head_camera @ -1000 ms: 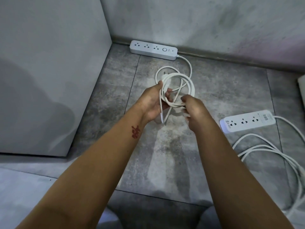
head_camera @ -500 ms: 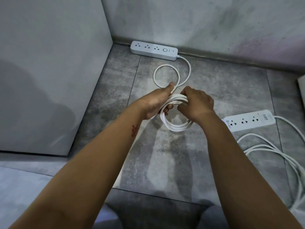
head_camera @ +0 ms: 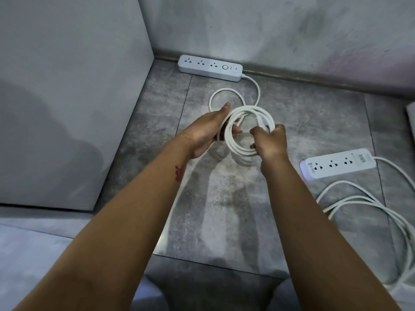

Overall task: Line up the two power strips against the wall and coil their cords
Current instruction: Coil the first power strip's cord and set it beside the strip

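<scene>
Dim, cool light in this corner. Grey mottled tile floor (head_camera: 303, 122), crossed by thin dark grout lines. It meets a smudged, scuffed back wall (head_camera: 247, 25) along a low dark skirting strip (head_camera: 314, 80). On the left stands a plain pale panel (head_camera: 67, 63), with a soft shadow (head_camera: 56, 140) across its lower half.

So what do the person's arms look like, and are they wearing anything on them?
Both arms are bare, with no sleeves in view. The left arm has a small red mark near the wrist; the right arm shows no mark. The left grip and right grip wear no gloves, and I see no watch, bracelet or ring.
</scene>
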The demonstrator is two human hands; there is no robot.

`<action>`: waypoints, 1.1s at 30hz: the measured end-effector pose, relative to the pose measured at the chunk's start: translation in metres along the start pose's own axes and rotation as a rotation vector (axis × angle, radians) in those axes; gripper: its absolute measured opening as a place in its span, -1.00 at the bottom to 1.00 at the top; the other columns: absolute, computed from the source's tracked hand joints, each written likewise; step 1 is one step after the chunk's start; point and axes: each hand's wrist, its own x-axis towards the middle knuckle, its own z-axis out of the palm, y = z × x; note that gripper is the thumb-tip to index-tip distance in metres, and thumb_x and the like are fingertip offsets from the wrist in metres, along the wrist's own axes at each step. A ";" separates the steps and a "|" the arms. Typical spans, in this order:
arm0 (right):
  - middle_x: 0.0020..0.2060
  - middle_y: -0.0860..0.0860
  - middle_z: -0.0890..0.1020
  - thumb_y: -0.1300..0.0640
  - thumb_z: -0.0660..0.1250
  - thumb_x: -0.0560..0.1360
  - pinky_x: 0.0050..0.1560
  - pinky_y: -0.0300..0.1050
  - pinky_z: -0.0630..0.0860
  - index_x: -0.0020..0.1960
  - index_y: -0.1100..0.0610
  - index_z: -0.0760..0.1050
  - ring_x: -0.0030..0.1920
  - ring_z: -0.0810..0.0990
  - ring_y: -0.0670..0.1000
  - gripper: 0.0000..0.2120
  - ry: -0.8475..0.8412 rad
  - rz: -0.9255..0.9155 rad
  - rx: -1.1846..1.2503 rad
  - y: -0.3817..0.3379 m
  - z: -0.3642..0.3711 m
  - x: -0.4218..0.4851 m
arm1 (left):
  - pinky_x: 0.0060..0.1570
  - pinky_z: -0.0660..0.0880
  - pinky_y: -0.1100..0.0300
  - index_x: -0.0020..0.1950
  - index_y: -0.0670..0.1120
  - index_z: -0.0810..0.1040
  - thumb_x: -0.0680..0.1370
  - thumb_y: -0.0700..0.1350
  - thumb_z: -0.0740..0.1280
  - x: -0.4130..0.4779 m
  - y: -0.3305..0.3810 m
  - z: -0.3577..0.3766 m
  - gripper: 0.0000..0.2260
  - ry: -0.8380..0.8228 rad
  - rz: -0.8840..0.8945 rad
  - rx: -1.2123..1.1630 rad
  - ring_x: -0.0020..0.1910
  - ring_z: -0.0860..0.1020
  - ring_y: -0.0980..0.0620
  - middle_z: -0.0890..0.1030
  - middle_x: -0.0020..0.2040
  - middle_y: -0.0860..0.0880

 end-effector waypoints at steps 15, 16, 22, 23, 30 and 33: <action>-0.07 0.10 0.55 0.14 0.31 0.48 -0.37 -0.20 0.40 0.25 0.17 0.43 -0.21 0.54 0.05 -0.65 -0.117 0.210 0.033 -0.001 0.017 0.012 | -0.27 0.40 0.19 -0.01 -0.13 0.46 0.68 -0.13 0.15 0.017 -0.009 0.012 -0.85 0.156 -0.054 -0.181 -0.40 0.42 0.06 0.35 -0.36 0.01; -0.12 0.10 0.54 0.14 0.31 0.49 -0.38 -0.19 0.42 0.23 0.16 0.45 -0.24 0.53 0.04 -0.68 -0.139 0.228 0.031 0.000 0.015 0.014 | -0.27 0.39 0.18 -0.01 -0.13 0.46 0.68 -0.13 0.15 0.017 -0.009 0.013 -0.85 0.155 -0.060 -0.180 -0.41 0.40 0.06 0.35 -0.37 0.01; -0.12 0.16 0.65 0.30 0.35 0.40 -0.41 -0.16 0.54 0.16 0.24 0.48 -0.22 0.67 0.08 -0.68 -0.185 0.282 0.188 0.004 0.019 0.018 | -0.30 0.44 0.20 0.01 -0.14 0.46 0.67 -0.13 0.17 0.014 -0.004 0.015 -0.88 0.129 -0.069 -0.205 -0.42 0.42 0.06 0.38 -0.36 -0.01; -0.06 0.21 0.65 0.30 0.37 0.34 -0.43 -0.16 0.54 0.20 0.28 0.45 -0.19 0.68 0.11 -0.57 -0.155 0.263 0.189 0.004 0.020 0.018 | -0.30 0.45 0.19 0.02 -0.15 0.47 0.66 -0.13 0.19 0.014 -0.002 0.013 -0.88 0.122 -0.061 -0.216 -0.41 0.43 0.05 0.39 -0.35 -0.01; -0.38 0.09 0.56 0.34 0.28 0.41 -0.45 -0.19 0.43 -0.05 0.20 0.48 -0.36 0.64 0.11 -0.86 -0.117 -0.048 -0.109 -0.004 0.016 0.019 | -0.07 0.50 0.09 0.08 -0.04 0.54 0.66 0.15 0.08 0.020 0.006 0.003 -0.65 0.183 0.002 -0.016 -0.15 0.57 0.02 0.57 -0.09 -0.04; -0.35 0.04 0.59 0.30 0.28 0.43 -0.35 -0.08 0.54 0.04 0.16 0.49 -0.37 0.67 0.12 -0.81 -0.172 -0.199 -0.283 -0.008 0.009 0.014 | 0.27 0.41 0.01 0.28 -0.02 0.53 0.68 0.11 0.02 0.029 0.007 -0.004 -0.61 0.288 0.092 0.112 0.26 0.49 -0.04 0.54 0.26 -0.03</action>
